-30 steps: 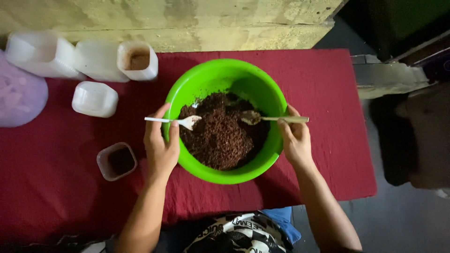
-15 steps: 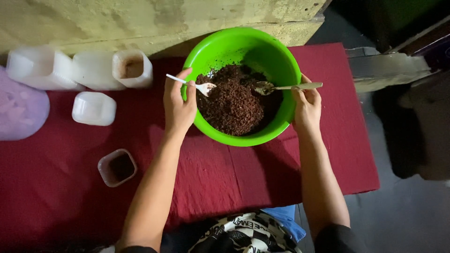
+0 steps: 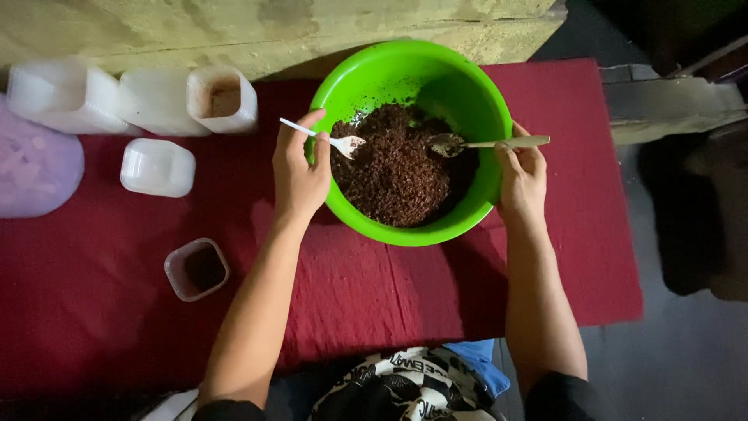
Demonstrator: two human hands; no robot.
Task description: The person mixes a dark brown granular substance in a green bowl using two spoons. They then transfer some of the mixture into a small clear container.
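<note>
A bright green bowl point(image 3: 467, 86) stands on the red cloth and holds a dark brown crumbly mix point(image 3: 393, 168). My left hand point(image 3: 298, 173) rests at the bowl's left rim and grips a white plastic fork point(image 3: 327, 139), its tines over the mix. My right hand point(image 3: 522, 175) is at the right rim, gripping a pale spoon point(image 3: 487, 143) whose bowl lies on the mix.
Three white plastic containers point(image 3: 156, 97) line the wall at the back left, one with brown powder point(image 3: 224, 100). A small white tub point(image 3: 157, 167) and a small clear tub with dark contents point(image 3: 196, 270) sit on the red cloth point(image 3: 374, 288). A lilac lid point(image 3: 35, 168) lies far left.
The view has shifted, so the bowl sits higher in the frame. Both hands stay at the bowl's rims; the fork has tilted and the spoon has shifted slightly over the mix.
</note>
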